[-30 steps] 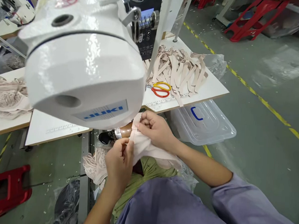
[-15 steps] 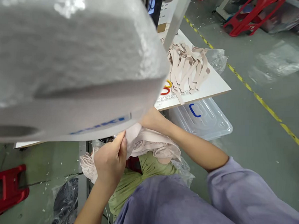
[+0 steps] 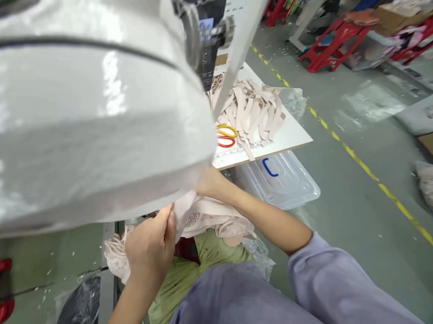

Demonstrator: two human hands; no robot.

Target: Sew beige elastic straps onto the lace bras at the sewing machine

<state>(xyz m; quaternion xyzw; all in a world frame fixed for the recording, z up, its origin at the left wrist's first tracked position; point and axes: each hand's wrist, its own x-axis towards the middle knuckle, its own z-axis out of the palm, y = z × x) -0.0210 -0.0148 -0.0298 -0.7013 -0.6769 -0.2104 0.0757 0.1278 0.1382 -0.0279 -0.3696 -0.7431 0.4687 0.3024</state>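
Beige fabric now further under machine

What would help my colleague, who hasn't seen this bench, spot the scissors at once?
Start at the big white sewing machine; right of it lies a white table heaped with beige straps. The scissors lie at the heap's near-left edge, their yellow and red handle loops the only bright colours there.

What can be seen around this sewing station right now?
sewing machine: one, white, fills upper left.
control panel: one, black, behind machine.
fabric strips: pile, beige, on table.
scissors: handles only, yellow and red, beside strips.
plastic lid: one, clear, blue handle, on floor.
stools: red, background.
lace garment: one, pink-beige, under machine.
left hand: pinches garment edge.
right hand: mostly hidden behind machine.
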